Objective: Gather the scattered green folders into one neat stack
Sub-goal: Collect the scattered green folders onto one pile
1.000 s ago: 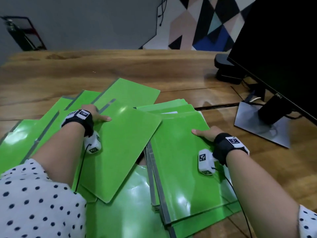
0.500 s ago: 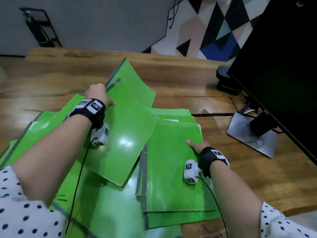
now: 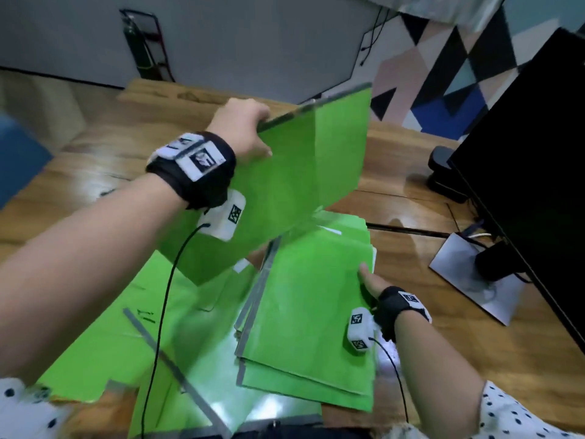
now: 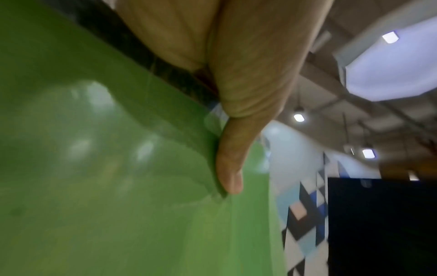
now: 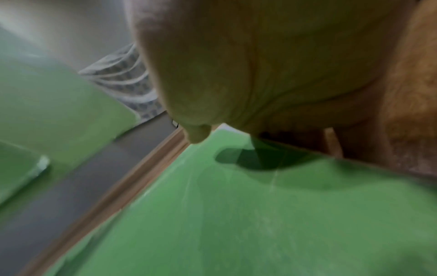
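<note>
My left hand (image 3: 245, 131) grips a green folder (image 3: 285, 185) by its grey spine edge and holds it tilted in the air above the table. The left wrist view shows my thumb (image 4: 230, 164) pressed on the folder's face (image 4: 118, 186). A stack of green folders (image 3: 310, 312) lies on the table at the right. My right hand (image 3: 370, 280) grips that stack's right edge, thumb on top; the other fingers are hidden. In the right wrist view the palm (image 5: 260, 65) sits over the stack (image 5: 236, 214). Several loose green folders (image 3: 126, 343) lie at the left.
A black monitor (image 3: 522, 169) on a grey stand base (image 3: 474, 274) occupies the right side. A dark object (image 3: 443, 172) sits behind it. The wooden table (image 3: 95, 172) stretches to the far left. A patterned wall stands behind.
My left hand has lifted one folder off the pile, raising it up and to the right, tilted. My right hand has stayed on the right-hand stack.
</note>
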The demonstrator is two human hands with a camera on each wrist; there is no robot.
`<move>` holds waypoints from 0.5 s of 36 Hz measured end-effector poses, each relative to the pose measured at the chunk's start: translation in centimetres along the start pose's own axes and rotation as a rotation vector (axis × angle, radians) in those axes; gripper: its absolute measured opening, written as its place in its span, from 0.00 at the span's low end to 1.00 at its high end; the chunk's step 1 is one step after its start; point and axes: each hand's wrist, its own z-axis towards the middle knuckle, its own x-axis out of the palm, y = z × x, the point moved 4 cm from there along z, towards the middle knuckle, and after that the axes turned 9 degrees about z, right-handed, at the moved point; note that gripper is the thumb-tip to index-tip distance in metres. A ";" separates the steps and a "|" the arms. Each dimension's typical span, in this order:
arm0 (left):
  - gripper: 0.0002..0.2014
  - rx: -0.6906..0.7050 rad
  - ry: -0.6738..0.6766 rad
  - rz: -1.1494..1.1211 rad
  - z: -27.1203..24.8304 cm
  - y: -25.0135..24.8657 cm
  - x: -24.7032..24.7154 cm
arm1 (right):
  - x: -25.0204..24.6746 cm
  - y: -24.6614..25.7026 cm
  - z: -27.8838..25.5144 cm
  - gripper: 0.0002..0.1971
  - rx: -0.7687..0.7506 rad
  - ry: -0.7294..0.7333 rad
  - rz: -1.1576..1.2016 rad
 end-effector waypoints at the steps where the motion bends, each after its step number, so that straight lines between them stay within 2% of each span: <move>1: 0.18 -0.030 0.017 -0.056 -0.4 0.3 -0.7 | -0.1 -0.1 0.1 0.41 -0.007 0.005 0.061; 3: 0.16 -0.097 0.110 -0.204 -1.4 1.3 -0.5 | -0.2 -0.5 0.3 0.42 0.002 0.025 0.215; 6: 0.11 -0.206 0.322 -0.502 -3.6 2.9 3.3 | -0.4 -0.8 -0.2 0.43 0.000 0.045 0.323; 7: 0.13 -0.241 0.376 -0.520 -4.5 3.5 5.1 | -0.6 -1.0 -0.4 0.41 -0.005 0.048 0.343; 9: 0.16 -0.296 0.471 -0.446 -6.7 4.6 9.1 | -1.0 -1.2 -1.3 0.38 -0.013 0.028 0.387; 12: 0.21 -0.310 0.645 -0.331 -10.4 5.5 15.0 | -0.7 -1.4 -1.0 0.43 -0.021 0.043 0.407; 14: 0.23 -0.336 0.751 -0.217 -12.6 6.1 17.6 | -0.6 -1.7 -0.1 0.44 -0.014 0.036 0.345; 16: 0.24 -0.377 0.794 -0.136 -13.8 7.0 18.7 | -0.6 -1.8 0.6 0.43 -0.009 0.024 0.306; 17: 0.25 -0.388 0.797 -0.122 -13.9 7.3 18.9 | -0.5 -1.7 0.3 0.48 -0.008 0.032 0.301; 18: 0.25 -0.396 0.795 -0.118 -13.7 7.7 19.0 | -0.7 -2.0 0.8 0.58 0.007 0.043 0.304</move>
